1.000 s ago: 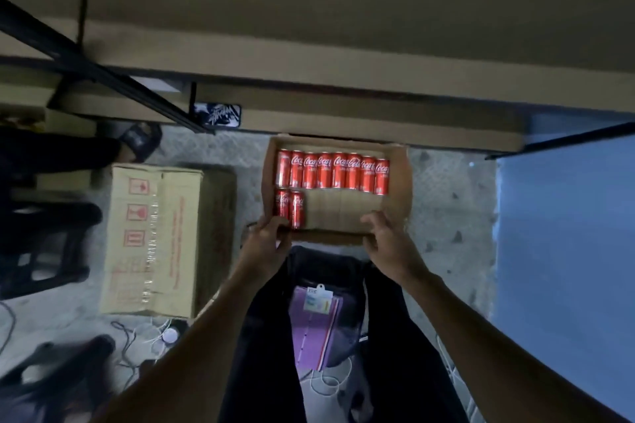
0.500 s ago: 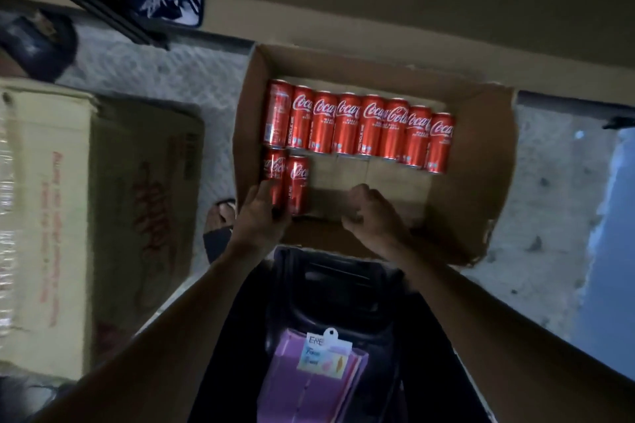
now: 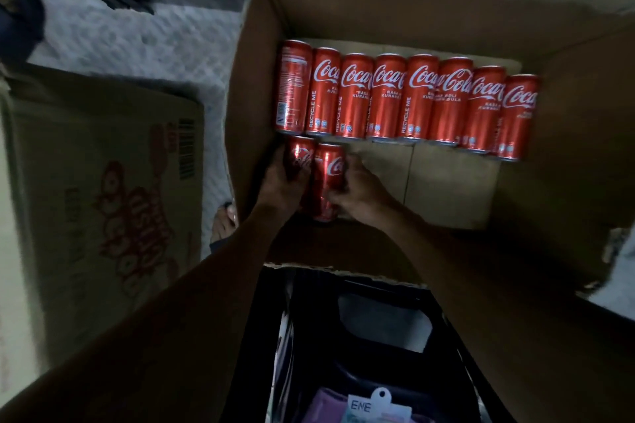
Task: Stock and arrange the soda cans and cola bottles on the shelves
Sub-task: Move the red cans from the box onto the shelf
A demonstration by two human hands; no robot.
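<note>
One white tag (image 3: pixel 374 405) lettered "ENE" sits nearest me at the bottom edge, over something purple, with a black object (image 3: pixel 378 330) just beyond it that I cannot identify in the dim light. My two bare forearms reach forward from there over the torn near edge of the open box (image 3: pixel 261 79).

Inside the box, my left hand (image 3: pixel 280 182) has its fingers curled round the left can (image 3: pixel 301 158), gripping it from the left side. My right hand (image 3: pixel 360 196) has its fingers wrapped on the right can (image 3: pixel 328 178), thumb near its lower end. The two red cola cans lie side by side, touching, in the box's near left corner against the left wall.

Just past them, the row of eight cans (image 3: pixel 405 99) lies packed side by side along the far wall, labels up, the nearest ends almost meeting the two I hold. The cardboard bottom to the right of my hands is bare.

Left of the box, my toes (image 3: pixel 225 220) show on the floor (image 3: pixel 137 45), beside a closed carton (image 3: pixel 103 182) with red printing and a barcode.
</note>
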